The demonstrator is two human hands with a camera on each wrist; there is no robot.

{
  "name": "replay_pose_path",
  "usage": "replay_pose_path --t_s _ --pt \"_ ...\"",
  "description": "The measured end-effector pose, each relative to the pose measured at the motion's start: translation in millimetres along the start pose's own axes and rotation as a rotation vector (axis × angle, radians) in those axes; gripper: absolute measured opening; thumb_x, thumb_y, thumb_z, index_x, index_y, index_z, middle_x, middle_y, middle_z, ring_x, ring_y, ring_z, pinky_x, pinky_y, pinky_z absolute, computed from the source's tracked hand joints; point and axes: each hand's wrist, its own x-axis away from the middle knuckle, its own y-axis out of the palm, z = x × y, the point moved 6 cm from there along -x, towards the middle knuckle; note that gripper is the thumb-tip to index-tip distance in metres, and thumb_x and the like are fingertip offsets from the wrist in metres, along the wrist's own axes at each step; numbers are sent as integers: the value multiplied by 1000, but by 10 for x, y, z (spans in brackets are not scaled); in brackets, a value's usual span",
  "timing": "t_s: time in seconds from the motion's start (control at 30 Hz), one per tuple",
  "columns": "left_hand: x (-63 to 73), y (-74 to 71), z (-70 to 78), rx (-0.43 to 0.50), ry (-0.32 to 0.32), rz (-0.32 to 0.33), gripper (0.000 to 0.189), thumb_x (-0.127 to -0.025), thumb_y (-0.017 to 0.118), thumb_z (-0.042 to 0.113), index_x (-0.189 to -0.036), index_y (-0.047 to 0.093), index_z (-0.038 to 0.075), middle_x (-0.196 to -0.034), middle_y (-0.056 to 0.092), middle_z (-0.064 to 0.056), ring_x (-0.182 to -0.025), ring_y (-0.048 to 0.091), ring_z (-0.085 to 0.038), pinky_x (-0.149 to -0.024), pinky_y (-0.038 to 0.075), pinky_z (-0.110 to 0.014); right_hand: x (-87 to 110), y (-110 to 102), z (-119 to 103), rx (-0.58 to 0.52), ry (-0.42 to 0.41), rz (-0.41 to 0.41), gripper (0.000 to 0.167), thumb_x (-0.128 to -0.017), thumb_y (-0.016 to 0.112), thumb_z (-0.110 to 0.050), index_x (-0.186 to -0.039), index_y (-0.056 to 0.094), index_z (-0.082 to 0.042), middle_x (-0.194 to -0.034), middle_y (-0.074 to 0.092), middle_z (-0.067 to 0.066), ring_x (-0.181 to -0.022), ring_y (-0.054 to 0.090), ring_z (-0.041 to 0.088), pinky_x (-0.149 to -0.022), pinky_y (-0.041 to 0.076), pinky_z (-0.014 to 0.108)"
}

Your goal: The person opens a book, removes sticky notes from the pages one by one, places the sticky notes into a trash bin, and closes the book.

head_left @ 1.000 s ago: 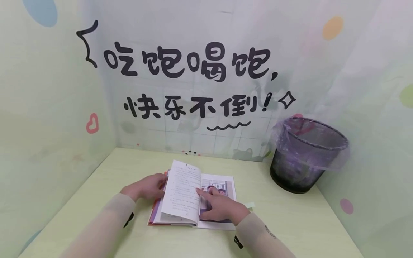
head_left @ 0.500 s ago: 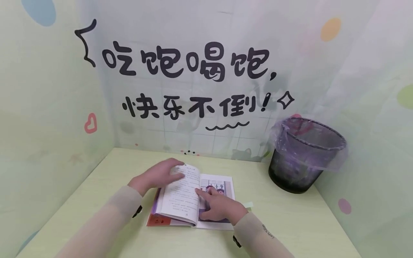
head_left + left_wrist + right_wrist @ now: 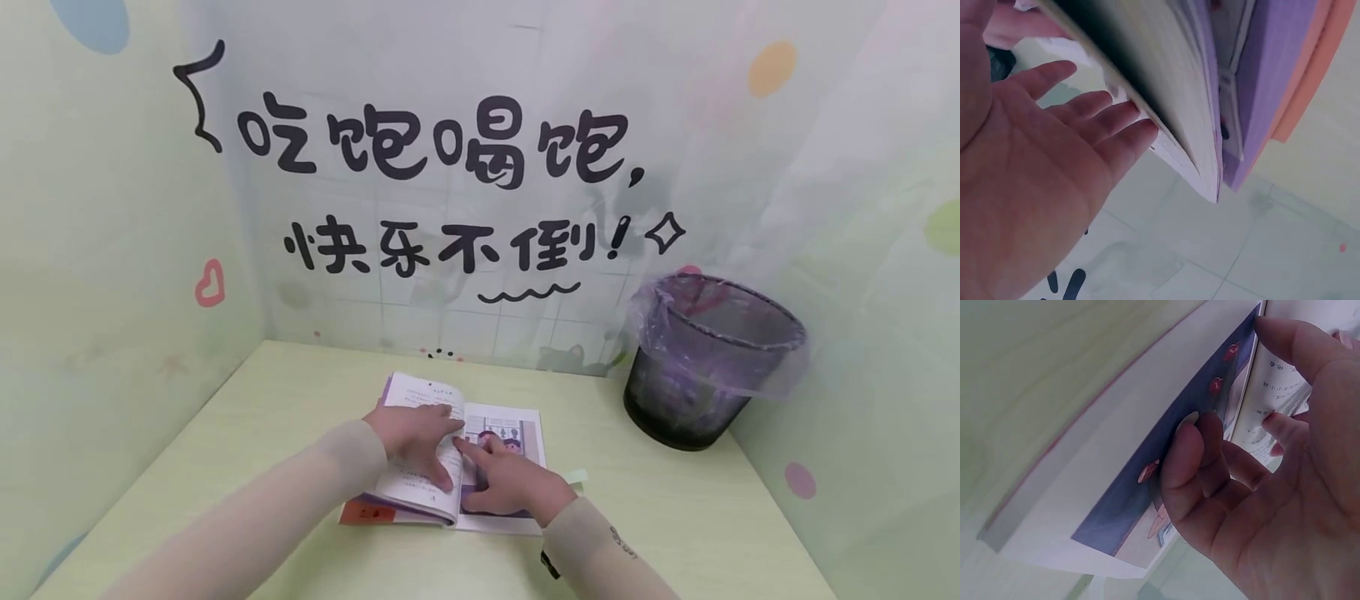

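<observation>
book [image 3: 408,482]: white, purple, orange | table [image 3: 262,417]: pale yellow | bin [image 3: 671,415]: black

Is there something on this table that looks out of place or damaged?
Perhaps the bin: it stands on the table, though bins usually stand on floors. The book shows no visible damage.

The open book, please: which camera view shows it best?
The head view: the open book shows both sides there, though partly covered. The left wrist view shows mainly page edges; the right wrist view, part of the illustrated page and of the text page.
</observation>
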Motion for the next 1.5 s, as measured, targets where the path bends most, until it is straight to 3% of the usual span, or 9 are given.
replay_pose_path --t_s 0.17,0.4,0.53,0.67,0.87,1.0,1.23,1.5 --pt "-31 132 -93 82 -13 6 113 -79 96 58 -171 40 22 -183 26 -13 -168 31 -39 -132 31 -66 -16 28 1 15 -5 12 94 -93 78 -46 -173 30 -44 -171 39 19 -119 70 27 -108 60 51" --pt "-84 204 -162 117 -6 -10 121 -77 99 52 -175 32 23 -184 23 -14 -168 30 -40 -132 32 -67 -43 75 42 22 15 26 105 -90 80 -47 -177 24 -28 -174 36 15 -143 59 36 -115 56 53" --pt "-119 229 -207 170 -17 -29 117 -79 96 56 -174 34 26 -184 25 -12 -169 27 -40 -132 27 -70 -38 79 56 24 12 27 100 -91 79 -48 -175 30 -28 -174 36 18 -139 62 34 -114 56 54" --pt "-146 247 -220 213 -11 -17 112 -83 91 62 -173 36 24 -182 27 -14 -169 27 -39 -135 25 -66 -38 98 57 33 -3 26 93 -91 78 -49 -172 38 -26 -172 38 18 -135 64 31 -116 56 52" --pt "-182 274 -171 215 48 39 117 -80 95 56 -172 36 14 -183 23 -16 -167 30 -42 -135 30 -60 -25 105 66 17 1 19 88 -93 77 -49 -170 44 -24 -173 36 18 -132 65 29 -117 55 51" --pt "-197 287 -179 229 64 47 122 -79 96 55 -174 32 13 -184 22 -16 -169 28 -39 -137 28 -57 -17 98 76 -7 17 13 89 -93 77 -51 -171 42 -25 -179 30 20 -142 62 36 -119 53 56" --pt "-211 349 -233 264 39 35 121 -79 93 64 -175 31 22 -185 21 -9 -170 27 -35 -137 27 -57 -17 102 76 -5 20 13 90 -92 76 -52 -171 42 -27 -181 26 22 -146 60 40 -119 53 59" --pt "-197 335 -130 221 17 64 123 -78 95 61 -174 33 18 -183 24 -12 -167 32 -37 -135 31 -56 -27 123 98 10 10 24 89 -93 76 -53 -171 43 -26 -179 30 21 -141 64 37 -118 54 57"
